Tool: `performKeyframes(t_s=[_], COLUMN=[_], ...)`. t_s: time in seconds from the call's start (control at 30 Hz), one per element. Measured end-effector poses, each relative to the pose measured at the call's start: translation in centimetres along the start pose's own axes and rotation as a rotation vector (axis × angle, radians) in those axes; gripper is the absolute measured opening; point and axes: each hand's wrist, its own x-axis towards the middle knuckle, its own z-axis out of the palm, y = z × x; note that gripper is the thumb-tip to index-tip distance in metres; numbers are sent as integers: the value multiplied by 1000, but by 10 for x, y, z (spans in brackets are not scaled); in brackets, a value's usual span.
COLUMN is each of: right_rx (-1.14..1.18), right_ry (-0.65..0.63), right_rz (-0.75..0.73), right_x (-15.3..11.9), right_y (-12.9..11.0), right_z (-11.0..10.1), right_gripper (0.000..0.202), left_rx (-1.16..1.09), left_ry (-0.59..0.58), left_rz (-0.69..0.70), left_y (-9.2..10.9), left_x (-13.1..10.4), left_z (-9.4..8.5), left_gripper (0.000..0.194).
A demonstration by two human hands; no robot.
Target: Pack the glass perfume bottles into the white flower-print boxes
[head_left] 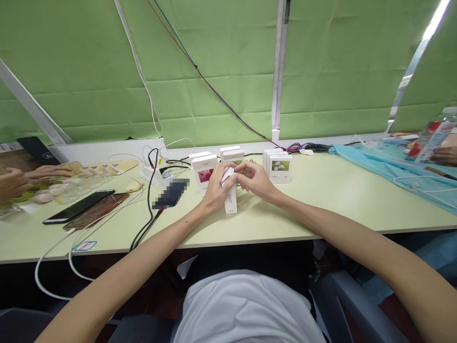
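Note:
Upright on the table, a small white carton point(230, 202) stands between my hands, its narrow printed side toward me and its top flap raised. My left hand point(216, 186) is closed around its upper part, with the thumb near the top. At the flap, the thumb and forefinger of my right hand point(255, 180) are pinched together, apparently on the flap's edge. My fingers hide much of the carton's top. Just behind stand white boxes with a red flower picture point(204, 176) and a box with a green picture point(232, 153), partly covered by my hands.
To the right stands a row of white boxes with a white-flower picture point(280, 166). Phones point(79, 206) and cables point(152, 190) lie on the left. Another person's hands point(46, 172) are at the far left. Blue sheeting point(385, 164) and a bottle point(433, 138) are on the right.

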Motion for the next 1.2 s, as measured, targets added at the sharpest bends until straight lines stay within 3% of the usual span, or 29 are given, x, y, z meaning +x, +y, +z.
performKeyframes(t_s=[0.73, 1.2], right_rx=[-103, -125], right_ry=[152, 143], right_rz=[-74, -93], right_x=[-3, -2], right_y=[-9, -6], right_z=[-2, -3], right_gripper=[21, 21], left_rx=[36, 62], left_ry=[-27, -57], left_rz=[28, -1], left_y=[0, 6], left_x=[0, 1], left_z=[1, 0], left_gripper=[40, 42])
